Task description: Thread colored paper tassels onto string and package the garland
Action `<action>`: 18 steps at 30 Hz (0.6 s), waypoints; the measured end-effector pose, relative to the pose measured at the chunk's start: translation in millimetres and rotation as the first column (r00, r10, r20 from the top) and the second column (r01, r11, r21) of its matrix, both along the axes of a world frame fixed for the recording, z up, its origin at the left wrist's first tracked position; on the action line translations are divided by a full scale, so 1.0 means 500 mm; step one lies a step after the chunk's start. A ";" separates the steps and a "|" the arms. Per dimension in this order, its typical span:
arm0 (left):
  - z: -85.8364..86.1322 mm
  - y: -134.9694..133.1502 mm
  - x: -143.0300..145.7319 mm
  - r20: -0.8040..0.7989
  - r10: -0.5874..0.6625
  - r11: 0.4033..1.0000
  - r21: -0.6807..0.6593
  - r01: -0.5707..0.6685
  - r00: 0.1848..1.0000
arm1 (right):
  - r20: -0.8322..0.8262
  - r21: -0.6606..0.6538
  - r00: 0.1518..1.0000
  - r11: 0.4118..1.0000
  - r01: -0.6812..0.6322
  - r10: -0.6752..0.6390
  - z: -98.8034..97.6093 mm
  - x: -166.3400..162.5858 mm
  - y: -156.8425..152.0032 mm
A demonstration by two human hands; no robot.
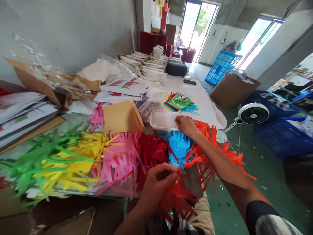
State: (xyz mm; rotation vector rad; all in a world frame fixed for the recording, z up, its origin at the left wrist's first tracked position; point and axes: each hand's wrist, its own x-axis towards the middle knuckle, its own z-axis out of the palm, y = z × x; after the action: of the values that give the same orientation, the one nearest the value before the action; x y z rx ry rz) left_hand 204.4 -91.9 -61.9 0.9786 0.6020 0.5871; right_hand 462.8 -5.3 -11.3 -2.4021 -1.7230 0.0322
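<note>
My left hand (158,182) is closed in a pinch on the corner of a red-orange fringed paper strip (177,195), which hangs down in front of my lap. My right hand (187,125) reaches forward to the right end of a shallow white plastic tray (161,121). Its fingers are curled together there, and whatever they hold is hidden. Below that hand lies a pile of blue fringed paper (179,147). Orange fringed paper (212,140) spreads under and beside my right forearm. Dark red fringed paper (151,150) lies between the blue pile and a pink pile (119,153).
Yellow (75,160) and green (41,156) fringed piles overhang the table's left front edge. A brown cardboard piece (122,116) stands behind the pink. Farther back lie a multicoloured fringed stack (179,102), a phone (189,82) and a black case (176,69). A fan (253,116) stands right.
</note>
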 end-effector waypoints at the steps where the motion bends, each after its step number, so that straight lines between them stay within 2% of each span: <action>1: 0.002 -0.001 -0.003 0.009 0.010 1.000 -0.012 -0.010 1.000 | -0.005 0.030 1.000 0.999 -0.009 0.010 0.010 -0.007 -0.013; 4: 0.015 0.000 -0.016 0.051 0.087 0.995 -0.046 -0.085 0.995 | -0.115 0.155 0.986 0.983 -0.100 0.118 0.044 -0.053 -0.082; 7: 0.029 -0.004 -0.032 0.079 0.168 0.985 -0.051 -0.164 0.983 | -0.342 0.358 0.865 0.902 -0.242 0.368 0.070 -0.128 -0.183; 9: 0.033 -0.016 -0.043 0.084 0.179 0.982 -0.076 -0.173 0.980 | -0.441 0.368 0.765 0.872 -0.322 0.469 0.077 -0.177 -0.250; 13: 0.019 -0.064 -0.071 0.071 0.156 0.985 -0.090 -0.150 0.985 | -0.542 0.315 0.683 0.872 -0.376 0.490 0.067 -0.239 -0.338; 18: -0.017 -0.133 -0.118 0.054 0.155 0.983 -0.107 -0.148 0.986 | -0.745 0.246 0.562 0.932 -0.268 0.358 0.013 -0.276 -0.395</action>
State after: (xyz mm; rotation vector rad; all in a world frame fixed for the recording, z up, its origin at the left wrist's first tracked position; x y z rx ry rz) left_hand 145.5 -158.5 -70.4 0.8192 0.6489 0.7123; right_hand 324.5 -202.9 -4.6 -1.5407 -1.5783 0.8861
